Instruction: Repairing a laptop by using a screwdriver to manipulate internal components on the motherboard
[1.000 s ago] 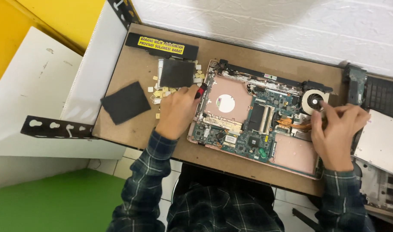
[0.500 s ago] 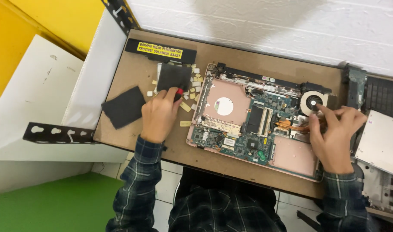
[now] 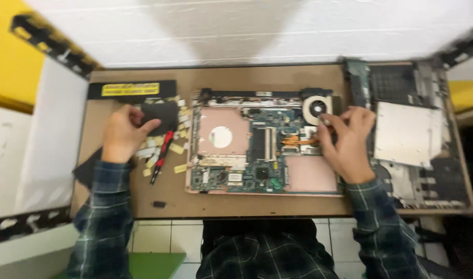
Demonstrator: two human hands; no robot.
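Note:
An opened laptop base (image 3: pixel 309 175) with its green circuit board (image 3: pixel 262 155) exposed lies on a brown board (image 3: pixel 236 204). My right hand (image 3: pixel 350 144) rests on its right part, fingertips pinching where the round cooling fan (image 3: pixel 317 108) meets the copper heat pipe (image 3: pixel 298 139). My left hand (image 3: pixel 124 133) is curled to the left of the laptop, its thumb touching a black square pad (image 3: pixel 164 114). Blur hides whether it grips the pad. A red and black screwdriver (image 3: pixel 161 155) lies loose on the board just right of that hand.
Several small yellowish pieces (image 3: pixel 177 150) are scattered around the pad and screwdriver. A black strip with a yellow label (image 3: pixel 130 89) lies at the back left. Another stripped laptop shell with a silver plate (image 3: pixel 404 132) sits at the right. A white wall runs behind.
My left hand moved from the laptop's left edge to the black pad and let go of the screwdriver, which now lies on the board. My right hand stayed at the fan. The camera view shifted.

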